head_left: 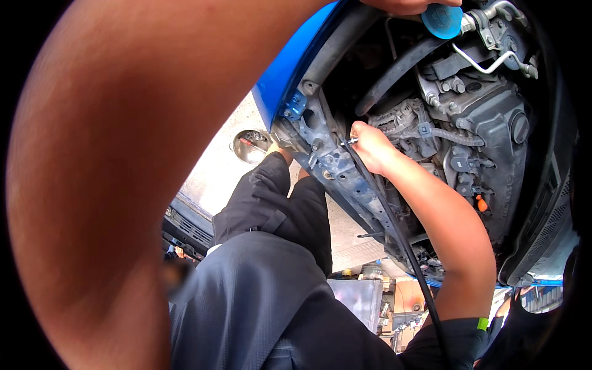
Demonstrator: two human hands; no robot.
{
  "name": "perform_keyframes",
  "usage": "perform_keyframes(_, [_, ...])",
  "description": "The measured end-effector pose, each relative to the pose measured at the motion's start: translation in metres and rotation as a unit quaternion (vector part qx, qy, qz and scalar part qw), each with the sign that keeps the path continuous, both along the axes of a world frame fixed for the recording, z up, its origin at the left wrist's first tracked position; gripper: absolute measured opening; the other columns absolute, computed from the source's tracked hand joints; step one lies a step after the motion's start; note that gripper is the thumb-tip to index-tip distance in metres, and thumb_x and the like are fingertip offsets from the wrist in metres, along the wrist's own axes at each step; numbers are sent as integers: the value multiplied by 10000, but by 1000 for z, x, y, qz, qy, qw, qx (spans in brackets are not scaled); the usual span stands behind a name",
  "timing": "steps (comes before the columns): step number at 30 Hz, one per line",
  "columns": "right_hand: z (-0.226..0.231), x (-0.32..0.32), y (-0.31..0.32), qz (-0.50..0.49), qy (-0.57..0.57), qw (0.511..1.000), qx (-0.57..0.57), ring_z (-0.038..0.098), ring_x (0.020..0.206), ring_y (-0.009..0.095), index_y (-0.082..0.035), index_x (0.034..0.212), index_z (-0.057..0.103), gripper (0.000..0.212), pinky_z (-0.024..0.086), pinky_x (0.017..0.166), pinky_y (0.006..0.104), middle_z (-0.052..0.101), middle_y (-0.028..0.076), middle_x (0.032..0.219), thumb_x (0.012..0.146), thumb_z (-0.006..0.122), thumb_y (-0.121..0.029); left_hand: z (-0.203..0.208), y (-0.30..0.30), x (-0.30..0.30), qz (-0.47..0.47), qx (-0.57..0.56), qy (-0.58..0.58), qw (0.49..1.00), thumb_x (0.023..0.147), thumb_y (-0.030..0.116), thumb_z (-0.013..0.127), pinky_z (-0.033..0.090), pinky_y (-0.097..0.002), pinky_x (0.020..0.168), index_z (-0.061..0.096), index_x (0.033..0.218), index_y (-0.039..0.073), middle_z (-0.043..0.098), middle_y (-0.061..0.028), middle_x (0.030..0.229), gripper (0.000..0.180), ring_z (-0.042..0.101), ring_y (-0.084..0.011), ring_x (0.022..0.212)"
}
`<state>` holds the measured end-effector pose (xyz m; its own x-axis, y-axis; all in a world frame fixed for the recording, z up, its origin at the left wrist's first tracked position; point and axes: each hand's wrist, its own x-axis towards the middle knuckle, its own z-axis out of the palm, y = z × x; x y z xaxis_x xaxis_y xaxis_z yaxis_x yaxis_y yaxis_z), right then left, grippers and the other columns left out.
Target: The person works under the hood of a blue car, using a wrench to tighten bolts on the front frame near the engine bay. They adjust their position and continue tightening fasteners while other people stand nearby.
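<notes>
The right hand (372, 148) is inside the engine bay, at the front panel (335, 165) of the blue car. Its fingers are curled beside a small silver metal piece (351, 142); the view does not confirm whether they grip it. This piece is located at the inner edge of the panel, near the upper end of a long black line (399, 237) that runs down past the right forearm.

The left hand (407, 5) is at the top edge of the view, just beside a round blue cap (442, 22). It is partly cut off; whether its fingers grasp anything cannot be determined.

A thick black hose (401, 69) lies above the right hand. To its right are a grey corrugated hose (457, 136), the dark engine cover (496, 120) and an orange handle (481, 203). A round metal tray (235, 148) containing a red item (246, 142) rests on the floor.
</notes>
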<state>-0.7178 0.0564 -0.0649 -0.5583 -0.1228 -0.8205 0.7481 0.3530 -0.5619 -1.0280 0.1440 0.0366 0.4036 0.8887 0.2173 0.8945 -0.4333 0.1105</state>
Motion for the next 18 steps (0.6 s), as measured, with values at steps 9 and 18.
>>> perform_keyframes(9, [-7, 30, 15, 72, 279, 956, 47, 628, 938, 433, -53, 1082, 560, 247, 533, 786, 499, 549, 175, 1012, 861, 669, -30, -5, 4, 0, -18, 17, -12, 1000, 771, 193, 603, 336, -447, 1179, 656, 784, 122, 695, -55, 805, 90, 635, -241, 990])
perform_keyframes(18, [5, -1, 7, 24, 75, 996, 39, 646, 967, 449, 15, 965, 565, 121, 515, 839, 493, 660, 264, 989, 856, 596, -29, 0, 3, 0, -15, 10, -20, 1000, 717, 155, 610, 339, -452, 1175, 658, 785, 113, 676, -57, 797, 94, 628, -257, 987])
